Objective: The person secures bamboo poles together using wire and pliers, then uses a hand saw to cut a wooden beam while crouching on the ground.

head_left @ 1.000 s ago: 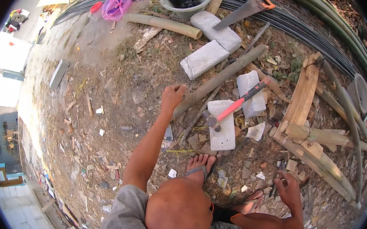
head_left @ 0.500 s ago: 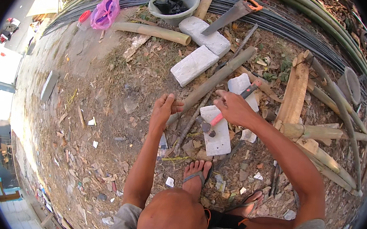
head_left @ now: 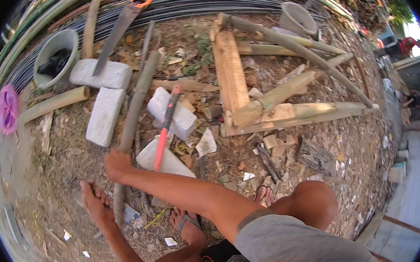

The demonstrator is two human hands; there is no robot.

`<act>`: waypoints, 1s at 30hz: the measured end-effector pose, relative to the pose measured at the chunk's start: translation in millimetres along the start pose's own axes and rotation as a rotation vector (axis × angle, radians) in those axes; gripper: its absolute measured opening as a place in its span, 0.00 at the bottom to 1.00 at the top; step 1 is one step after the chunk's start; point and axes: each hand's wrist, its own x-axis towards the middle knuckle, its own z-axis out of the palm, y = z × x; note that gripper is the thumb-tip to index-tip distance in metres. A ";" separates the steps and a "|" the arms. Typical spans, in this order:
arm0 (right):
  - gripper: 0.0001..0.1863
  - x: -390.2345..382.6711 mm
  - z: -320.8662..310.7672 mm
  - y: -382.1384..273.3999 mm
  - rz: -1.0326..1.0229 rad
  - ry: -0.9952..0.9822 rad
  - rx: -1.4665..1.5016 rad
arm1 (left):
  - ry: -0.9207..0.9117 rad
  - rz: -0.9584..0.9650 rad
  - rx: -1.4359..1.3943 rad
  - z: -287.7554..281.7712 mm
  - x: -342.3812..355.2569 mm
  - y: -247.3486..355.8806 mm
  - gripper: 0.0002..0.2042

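A long grey-brown pole [head_left: 138,100] lies on the ground in front of me. My right hand [head_left: 118,165] is closed above it, its fingers mostly hidden and slightly blurred. Just left of the pole's near part is my left hand [head_left: 96,202], fingers curled in; whatever they may hold I cannot make out. A hammer with a red and black handle [head_left: 167,122] rests on white blocks [head_left: 171,112] right of the pole, its head hidden by my right forearm. Two more white blocks [head_left: 105,116] lie left of the pole, one against the other.
A handsaw [head_left: 116,35] with an orange handle leans on a block beside a grey bucket [head_left: 44,59] holding black plastic. At the right lies a frame of bamboo and a plank [head_left: 231,73]. Black rods [head_left: 191,2] stretch behind; a pink bag [head_left: 8,108] is far left.
The view has turned to the right. My right hand has moved from near the hammer handle over to the pole, close to my left hand. The hammer still lies on the blocks.
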 end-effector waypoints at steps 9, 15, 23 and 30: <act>0.19 17.8 -181.4 6.4 -0.067 -0.057 0.953 | 0.411 0.354 0.750 -37.5 70.0 -36.7 0.31; 0.13 6.4 -477.0 92.2 -0.099 0.520 1.288 | 0.529 0.399 0.734 -80.4 116.8 -15.8 0.31; 0.08 -176.3 -664.6 265.6 -0.303 1.164 1.241 | 0.262 0.242 0.988 -32.4 118.2 -2.1 0.36; 0.10 -189.7 -650.2 248.2 -0.378 1.342 1.593 | 0.411 0.827 1.052 42.8 70.2 47.3 0.47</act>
